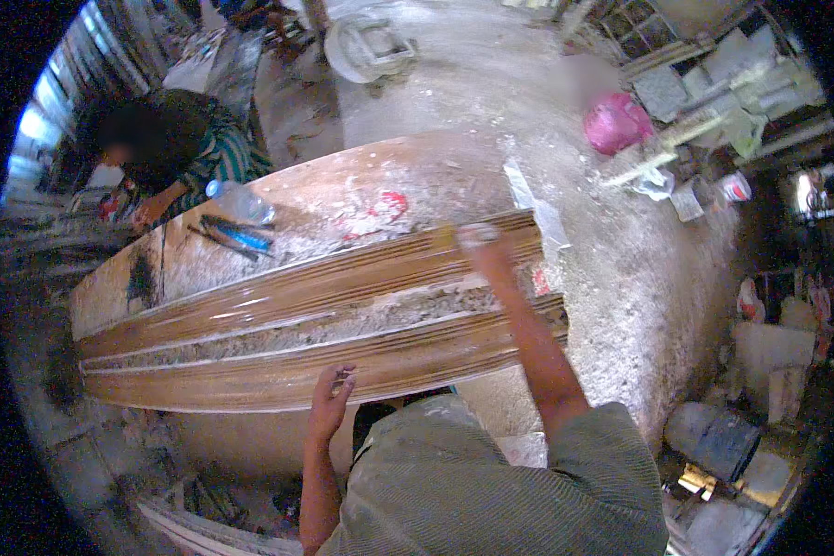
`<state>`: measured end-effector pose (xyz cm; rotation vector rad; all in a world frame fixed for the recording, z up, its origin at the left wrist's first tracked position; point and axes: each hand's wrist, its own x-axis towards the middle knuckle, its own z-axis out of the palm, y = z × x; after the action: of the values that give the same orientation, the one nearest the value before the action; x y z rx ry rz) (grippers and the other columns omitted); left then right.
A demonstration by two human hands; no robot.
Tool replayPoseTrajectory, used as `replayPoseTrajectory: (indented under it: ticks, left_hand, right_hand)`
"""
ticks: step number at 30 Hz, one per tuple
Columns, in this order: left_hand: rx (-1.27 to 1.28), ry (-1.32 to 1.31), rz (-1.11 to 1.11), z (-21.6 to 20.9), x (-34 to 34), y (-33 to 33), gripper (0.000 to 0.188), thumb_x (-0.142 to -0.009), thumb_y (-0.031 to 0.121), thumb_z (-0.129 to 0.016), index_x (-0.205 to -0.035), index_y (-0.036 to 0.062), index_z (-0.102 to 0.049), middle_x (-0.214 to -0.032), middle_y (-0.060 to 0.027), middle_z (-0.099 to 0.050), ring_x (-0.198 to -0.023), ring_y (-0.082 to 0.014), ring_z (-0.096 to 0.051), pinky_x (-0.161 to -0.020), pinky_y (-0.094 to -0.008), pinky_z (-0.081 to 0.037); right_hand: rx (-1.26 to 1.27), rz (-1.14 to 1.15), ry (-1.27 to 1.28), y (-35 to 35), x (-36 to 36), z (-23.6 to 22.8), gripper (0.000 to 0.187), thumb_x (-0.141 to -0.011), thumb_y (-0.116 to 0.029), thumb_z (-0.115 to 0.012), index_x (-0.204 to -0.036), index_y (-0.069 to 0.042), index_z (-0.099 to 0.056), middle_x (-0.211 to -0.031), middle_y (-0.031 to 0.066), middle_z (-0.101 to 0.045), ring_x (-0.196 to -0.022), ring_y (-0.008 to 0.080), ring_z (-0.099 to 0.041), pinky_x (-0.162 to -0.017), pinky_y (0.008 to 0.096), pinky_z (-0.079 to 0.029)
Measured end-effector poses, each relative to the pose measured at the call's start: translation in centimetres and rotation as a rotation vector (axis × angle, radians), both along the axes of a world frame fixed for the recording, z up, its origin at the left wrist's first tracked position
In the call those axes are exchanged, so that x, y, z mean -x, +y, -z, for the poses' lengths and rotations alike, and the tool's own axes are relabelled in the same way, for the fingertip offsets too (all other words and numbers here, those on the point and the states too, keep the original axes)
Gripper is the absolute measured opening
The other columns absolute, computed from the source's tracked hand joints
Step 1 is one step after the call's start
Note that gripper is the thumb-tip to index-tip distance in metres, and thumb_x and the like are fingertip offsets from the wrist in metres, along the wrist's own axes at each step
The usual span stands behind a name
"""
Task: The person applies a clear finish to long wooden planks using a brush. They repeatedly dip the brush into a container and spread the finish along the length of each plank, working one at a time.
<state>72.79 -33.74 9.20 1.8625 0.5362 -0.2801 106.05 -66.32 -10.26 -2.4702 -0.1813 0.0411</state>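
Two long brown grooved mouldings lie side by side on the workbench, running left to right. My right hand (480,243) is at the right end of the far moulding (361,267), pressed down on its surface. It is blurred by motion. Something pale and yellowish (448,238) shows at its fingers; its kind cannot be made out. My left hand (332,387) is over the front edge of the near moulding (417,361), with loosely bent fingers apart and nothing in them. Between the mouldings runs a strip of bench littered with white dust and flakes.
On the dusty workbench (343,176) behind the mouldings lie a clear plastic bottle (246,202) and dark and blue hand tools (236,236). A co-worker (171,148) leans in at the far left. A pink bag (618,123) and stacked boards (713,83) stand at the back right.
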Motion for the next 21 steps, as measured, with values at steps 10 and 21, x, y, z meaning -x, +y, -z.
replayPoseTrajectory:
  ticks: [10,21]
  left_hand:
    - [0.146,0.061,-0.464,3.5,15.0,9.5,0.030,-0.099,0.018,-0.067,-0.127,0.0081,-0.067,-0.116,-0.0086,-0.070,-0.111,-0.0214,-0.063,-0.101,-0.0367,-0.049]
    - [0.101,-0.061,-0.884,11.4,35.2,28.3,0.027,-0.102,0.021,-0.065,-0.124,0.0061,-0.067,-0.113,-0.0057,-0.071,-0.108,-0.0182,-0.064,-0.100,-0.0347,-0.049]
  right_hand:
    - [0.757,0.200,-0.272,-9.8,-5.6,-4.2,0.050,-0.089,-0.036,-0.070,-0.115,0.006,-0.063,-0.113,0.0299,-0.067,-0.108,0.0442,-0.065,-0.096,0.0552,-0.050]
    - [-0.169,0.020,0.087,45.7,12.1,-2.1,0.022,-0.081,-0.015,-0.083,-0.098,-0.003,-0.076,-0.095,0.0087,-0.077,-0.083,0.0240,-0.071,-0.079,0.0399,-0.056]
